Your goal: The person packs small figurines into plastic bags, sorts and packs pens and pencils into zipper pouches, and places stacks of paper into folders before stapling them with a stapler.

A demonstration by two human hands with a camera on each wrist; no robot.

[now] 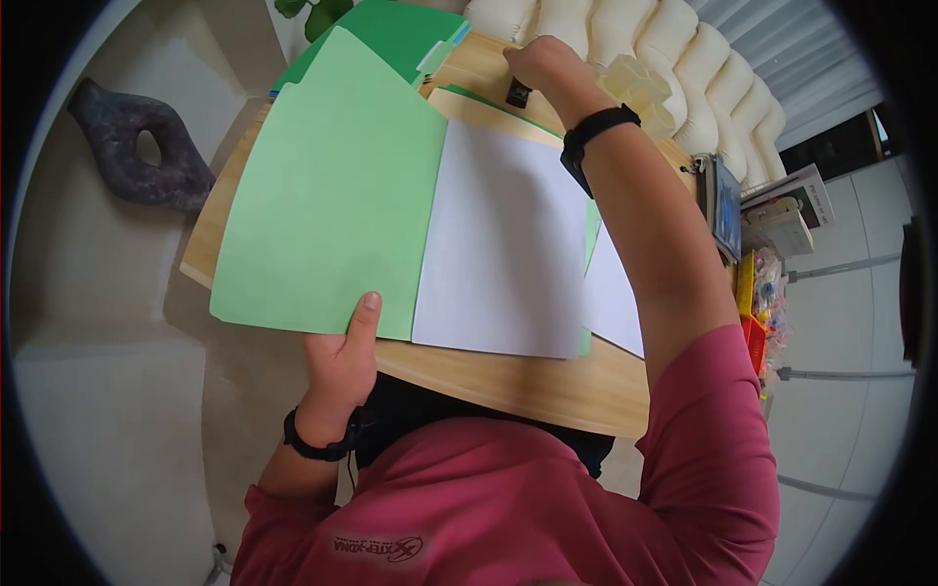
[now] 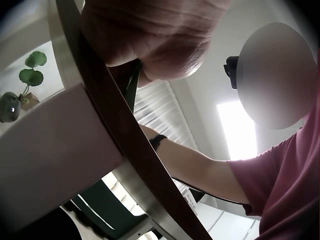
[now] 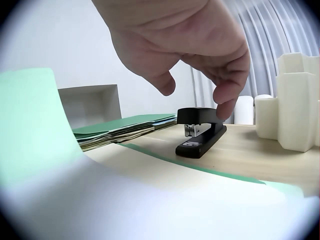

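Note:
A light green file folder (image 1: 318,210) lies opened on the wooden table, a stack of white paper (image 1: 489,254) on its right half. My left hand (image 1: 340,369) pinches the lower edge of its raised cover, thumb on the inner face and fingers hidden beneath. Beyond the folder my right hand (image 1: 552,68) reaches over a black stapler (image 3: 202,122). In the right wrist view, the fingertips of this hand (image 3: 185,45) are right at the stapler's rear end, while the thumb stays apart above it.
Darker green folders (image 1: 391,34) are stacked at the far left. A cream faceted holder (image 1: 640,93) stands right of my right hand. Along the right edge are books (image 1: 721,205) and a yellow bin (image 1: 746,283). More white paper (image 1: 616,293) lies under my right forearm.

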